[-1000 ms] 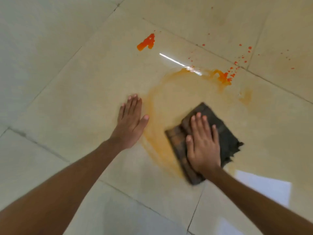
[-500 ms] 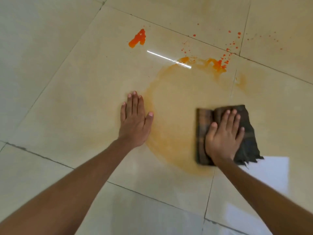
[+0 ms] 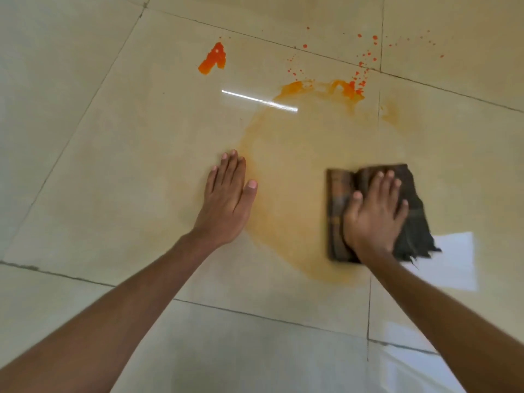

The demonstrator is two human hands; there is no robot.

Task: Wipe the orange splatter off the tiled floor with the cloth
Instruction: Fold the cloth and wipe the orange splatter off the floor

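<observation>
Orange liquid splatter [image 3: 295, 199] is being wiped with the dark checked folded cloth [image 3: 337, 214], pressed under the flat, straight-fingered right hand [image 3: 374, 214]; the thick far blobs [image 3: 213, 59] are to be reached next.

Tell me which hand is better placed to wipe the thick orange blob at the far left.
Right, probably. The right hand presses the cloth flat; the left hand rests bare on the tiled floor. The orange blob lies nearer the left, but only the right has the cloth.

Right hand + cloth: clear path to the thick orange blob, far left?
Probably yes: nothing lies between the right hand, flat on the cloth, and the blob; the left hand rests aside.
</observation>
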